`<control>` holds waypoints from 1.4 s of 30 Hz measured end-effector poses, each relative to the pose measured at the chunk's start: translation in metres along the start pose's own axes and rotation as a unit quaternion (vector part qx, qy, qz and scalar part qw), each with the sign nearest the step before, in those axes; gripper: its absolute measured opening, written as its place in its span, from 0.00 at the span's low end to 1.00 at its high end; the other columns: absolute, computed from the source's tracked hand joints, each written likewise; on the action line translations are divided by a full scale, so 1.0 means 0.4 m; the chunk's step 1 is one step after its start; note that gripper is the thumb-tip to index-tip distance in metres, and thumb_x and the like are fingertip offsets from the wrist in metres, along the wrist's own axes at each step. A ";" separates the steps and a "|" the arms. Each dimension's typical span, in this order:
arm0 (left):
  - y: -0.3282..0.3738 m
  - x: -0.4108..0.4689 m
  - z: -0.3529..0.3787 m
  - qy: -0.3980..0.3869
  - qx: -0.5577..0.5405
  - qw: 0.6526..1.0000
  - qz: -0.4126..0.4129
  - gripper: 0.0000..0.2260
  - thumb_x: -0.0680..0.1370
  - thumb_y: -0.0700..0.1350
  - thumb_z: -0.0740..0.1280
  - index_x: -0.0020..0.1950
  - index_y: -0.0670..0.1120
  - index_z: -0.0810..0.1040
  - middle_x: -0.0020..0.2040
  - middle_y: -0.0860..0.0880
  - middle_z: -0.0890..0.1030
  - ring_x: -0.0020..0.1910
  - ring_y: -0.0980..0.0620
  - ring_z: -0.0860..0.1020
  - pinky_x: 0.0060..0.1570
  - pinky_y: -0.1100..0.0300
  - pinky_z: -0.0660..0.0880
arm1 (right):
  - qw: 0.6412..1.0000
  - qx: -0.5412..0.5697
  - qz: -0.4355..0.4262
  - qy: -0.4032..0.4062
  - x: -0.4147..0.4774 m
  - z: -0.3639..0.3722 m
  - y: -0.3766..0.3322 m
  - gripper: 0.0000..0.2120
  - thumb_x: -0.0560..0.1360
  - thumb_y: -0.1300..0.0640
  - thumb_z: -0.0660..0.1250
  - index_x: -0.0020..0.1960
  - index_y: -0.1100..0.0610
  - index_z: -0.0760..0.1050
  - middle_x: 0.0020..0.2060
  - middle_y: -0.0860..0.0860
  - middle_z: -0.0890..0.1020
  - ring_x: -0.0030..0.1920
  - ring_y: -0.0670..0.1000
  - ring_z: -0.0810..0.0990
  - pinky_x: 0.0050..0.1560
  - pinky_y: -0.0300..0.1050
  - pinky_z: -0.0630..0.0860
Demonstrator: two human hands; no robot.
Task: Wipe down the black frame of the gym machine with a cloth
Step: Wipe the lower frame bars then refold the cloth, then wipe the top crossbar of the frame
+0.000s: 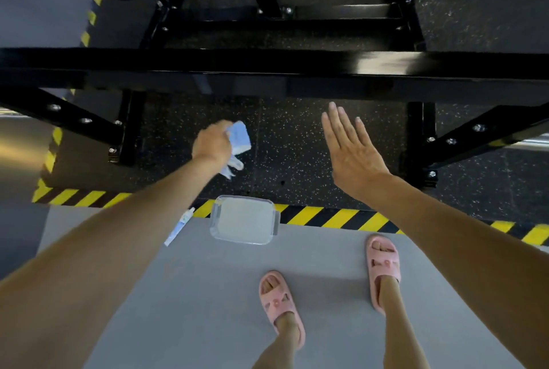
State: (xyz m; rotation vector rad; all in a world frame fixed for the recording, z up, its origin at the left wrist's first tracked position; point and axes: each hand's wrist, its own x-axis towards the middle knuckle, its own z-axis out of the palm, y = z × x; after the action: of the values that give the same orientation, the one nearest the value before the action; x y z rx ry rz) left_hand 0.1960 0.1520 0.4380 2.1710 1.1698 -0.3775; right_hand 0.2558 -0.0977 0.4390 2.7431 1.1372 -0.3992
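Black frame [267, 70] of the gym machine runs as a broad glossy crossbar just beyond both hands, with bolted diagonal braces dropping away outside each wrist. The left hand [211, 143] has its fingers curled round a bunched pale-blue cloth [240, 137], a loose tail hanging below the fist. Cloth and bar look apart, not yet touching. The right hand [352, 152] is flat and empty, fingers straight, held up near the bar's near edge. Below the left hand, on the floor, sit a clear plastic container [243, 220] and a small tube [179, 227] by the yellow-black striped edge [326, 217].

Risks, as I judge them:
- The dangling tail could snag on a bolt head during a sweep.
- The bunched wad may skip the bar's underside and corners.
- A step forward in the soft slippers [279, 300] could kick the container.
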 end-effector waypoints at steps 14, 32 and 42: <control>0.203 -0.018 0.031 0.148 -0.206 0.967 0.029 0.14 0.82 0.35 0.55 0.65 0.35 0.73 0.63 0.39 0.76 0.62 0.44 0.75 0.56 0.63 0.69 | 1.000 0.013 -0.021 0.020 0.095 -0.023 -0.051 0.40 0.77 0.62 0.57 0.75 0.64 0.31 0.74 0.60 0.31 0.75 0.58 0.31 0.75 0.53 0.35; 0.022 -0.488 -0.588 0.025 -0.503 0.864 -0.008 0.07 0.82 0.38 0.59 0.57 0.42 0.75 0.47 0.45 0.78 0.42 0.49 0.78 0.41 0.56 0.75 | 0.899 0.341 -0.126 -0.244 -0.052 -0.825 -0.303 0.28 0.79 0.47 0.63 0.75 0.56 0.63 0.69 0.51 0.70 0.67 0.51 0.70 0.57 0.38 0.67; -0.102 -0.711 -1.021 0.067 -0.505 0.855 0.100 0.08 0.82 0.37 0.58 0.54 0.43 0.76 0.47 0.46 0.80 0.43 0.50 0.79 0.41 0.58 0.76 | 0.904 0.343 -0.181 -0.181 -0.118 -1.191 -0.629 0.27 0.81 0.45 0.57 0.76 0.55 0.59 0.67 0.53 0.70 0.58 0.51 0.76 0.57 0.47 0.72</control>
State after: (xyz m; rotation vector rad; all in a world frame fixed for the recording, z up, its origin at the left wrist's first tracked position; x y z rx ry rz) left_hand -0.0164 0.2521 0.8786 1.3481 0.8814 0.4254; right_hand 0.1344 0.1584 0.8995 2.7481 1.6283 -1.5529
